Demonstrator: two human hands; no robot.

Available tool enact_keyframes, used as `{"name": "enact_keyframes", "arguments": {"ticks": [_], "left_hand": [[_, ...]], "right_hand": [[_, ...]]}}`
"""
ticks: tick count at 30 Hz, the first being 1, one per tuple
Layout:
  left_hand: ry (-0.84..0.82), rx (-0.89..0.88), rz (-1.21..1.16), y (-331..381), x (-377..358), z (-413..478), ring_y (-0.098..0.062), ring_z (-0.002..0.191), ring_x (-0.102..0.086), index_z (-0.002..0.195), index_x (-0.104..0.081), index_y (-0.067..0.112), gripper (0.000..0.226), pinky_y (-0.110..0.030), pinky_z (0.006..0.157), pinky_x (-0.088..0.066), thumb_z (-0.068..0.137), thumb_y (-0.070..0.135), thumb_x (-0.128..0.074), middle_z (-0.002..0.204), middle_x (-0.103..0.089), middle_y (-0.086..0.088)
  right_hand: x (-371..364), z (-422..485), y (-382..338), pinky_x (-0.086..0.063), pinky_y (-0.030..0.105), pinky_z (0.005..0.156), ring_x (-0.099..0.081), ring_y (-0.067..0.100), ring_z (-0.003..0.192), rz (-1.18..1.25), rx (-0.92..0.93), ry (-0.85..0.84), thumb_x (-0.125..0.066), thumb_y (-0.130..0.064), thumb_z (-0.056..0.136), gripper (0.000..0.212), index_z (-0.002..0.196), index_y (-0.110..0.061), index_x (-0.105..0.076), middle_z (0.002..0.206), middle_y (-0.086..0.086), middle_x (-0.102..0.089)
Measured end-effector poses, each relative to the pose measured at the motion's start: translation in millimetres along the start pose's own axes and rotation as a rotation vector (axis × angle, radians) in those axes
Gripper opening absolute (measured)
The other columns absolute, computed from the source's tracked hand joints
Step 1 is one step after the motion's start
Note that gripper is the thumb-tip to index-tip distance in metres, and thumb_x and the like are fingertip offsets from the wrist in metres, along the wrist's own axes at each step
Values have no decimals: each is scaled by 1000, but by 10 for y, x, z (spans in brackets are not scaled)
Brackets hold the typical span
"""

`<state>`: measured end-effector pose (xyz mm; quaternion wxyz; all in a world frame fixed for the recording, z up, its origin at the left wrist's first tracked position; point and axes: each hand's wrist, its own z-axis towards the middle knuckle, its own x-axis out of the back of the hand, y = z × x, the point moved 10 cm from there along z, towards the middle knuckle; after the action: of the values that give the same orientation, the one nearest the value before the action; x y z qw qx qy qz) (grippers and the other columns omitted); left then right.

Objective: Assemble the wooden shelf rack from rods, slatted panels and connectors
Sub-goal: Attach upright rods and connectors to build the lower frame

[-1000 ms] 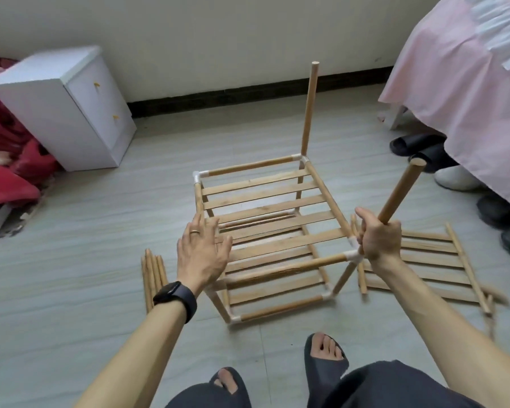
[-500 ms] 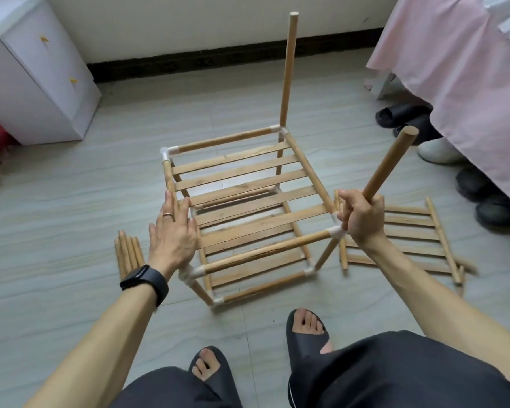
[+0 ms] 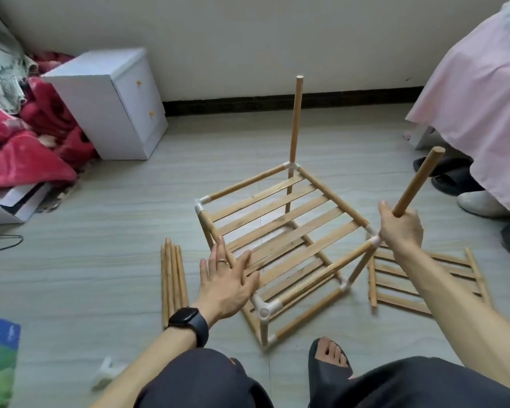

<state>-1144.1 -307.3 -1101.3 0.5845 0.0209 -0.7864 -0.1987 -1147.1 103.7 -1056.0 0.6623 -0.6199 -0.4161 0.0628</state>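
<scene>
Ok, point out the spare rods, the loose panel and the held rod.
spare rods (image 3: 173,278): head view, middle of the bundle.
loose panel (image 3: 372,278): head view, left side rail.
held rod (image 3: 418,181): head view, mid-shaft.

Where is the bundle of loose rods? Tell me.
Head view: the bundle of loose rods lies flat on the floor left of centre, just left of the left hand and the rack.

Matt pale wooden rods (image 3: 173,278), smooth wooden slats (image 3: 306,231), white plastic connectors (image 3: 264,307), smooth grey grain-patterned floor (image 3: 100,231), matt white cabinet (image 3: 106,104), soft red cloth blanket (image 3: 18,151), thin pink cloth bedcover (image 3: 477,92), matt black watch strap (image 3: 202,330)
</scene>
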Motion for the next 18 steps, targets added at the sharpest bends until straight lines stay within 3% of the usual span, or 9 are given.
{"name": "enact_keyframes", "arguments": {"ticks": [4, 7, 9, 11, 13, 16, 18], "left_hand": [[218, -33, -163, -142, 211, -33, -22, 154, -4, 153, -20, 48, 52, -53, 124, -11, 103, 59, -30, 167, 6, 3], [353, 64, -282, -497, 260, -6, -25, 148, -24, 149, -30, 44, 46, -50, 119, -27, 104, 52, -36, 162, -16, 0], [360, 157, -283, -799, 148, 32, -22, 149, -17, 150, -30, 40, 47, -39, 120, -18, 104, 45, -42, 163, -16, -3], [300, 265, -233, -1121, -31, 61, -22, 150, -15, 151, -30, 34, 53, -35, 120, -16, 102, 41, -49, 164, -14, -6], [168, 401, -185, -1451, -277, 48, -30, 148, -23, 153, -24, 34, 61, -43, 117, -25, 98, 42, -50, 164, -15, -7], [8, 531, -149, -1823, -614, -20, -32, 144, -31, 156, -19, 34, 67, -44, 113, -32, 96, 41, -50, 163, -18, -6], [-60, 576, -141, -2010, -820, -47, -31, 143, -32, 156, -20, 33, 66, -43, 113, -33, 97, 42, -48, 162, -21, -6]], "right_hand": [[91, -536, 276, -50, 44, 79, -60, 28, 94, 63, -19, 94, -72, -51, 87, 50, 108, -12, -48, 107, 7, -57], [-206, -971, 96, -46, 35, 72, -59, 25, 88, 1, 268, -72, -69, -34, 92, 25, 94, -23, -47, 98, 4, -56], [-503, -1287, -235, -41, 24, 70, -53, 13, 84, -77, 550, -192, -69, -26, 93, 20, 90, -28, -49, 93, -2, -54], [-827, -1555, -566, -38, 22, 73, -47, 12, 84, -174, 769, -271, -68, -24, 93, 12, 93, -24, -56, 90, -6, -54], [-1206, -1712, -786, -44, 29, 80, -47, 13, 93, -275, 885, -367, -69, -26, 91, 12, 97, -19, -62, 99, -4, -56], [-1849, -1852, -962, -46, 42, 101, -47, 21, 121, -495, 977, -537, -64, -46, 93, 34, 118, -23, -64, 131, 1, -55], [-2258, -1916, -988, -31, 44, 117, -28, 20, 144, -660, 1009, -643, -48, -64, 94, 54, 138, -35, -52, 157, -1, -37]]}}
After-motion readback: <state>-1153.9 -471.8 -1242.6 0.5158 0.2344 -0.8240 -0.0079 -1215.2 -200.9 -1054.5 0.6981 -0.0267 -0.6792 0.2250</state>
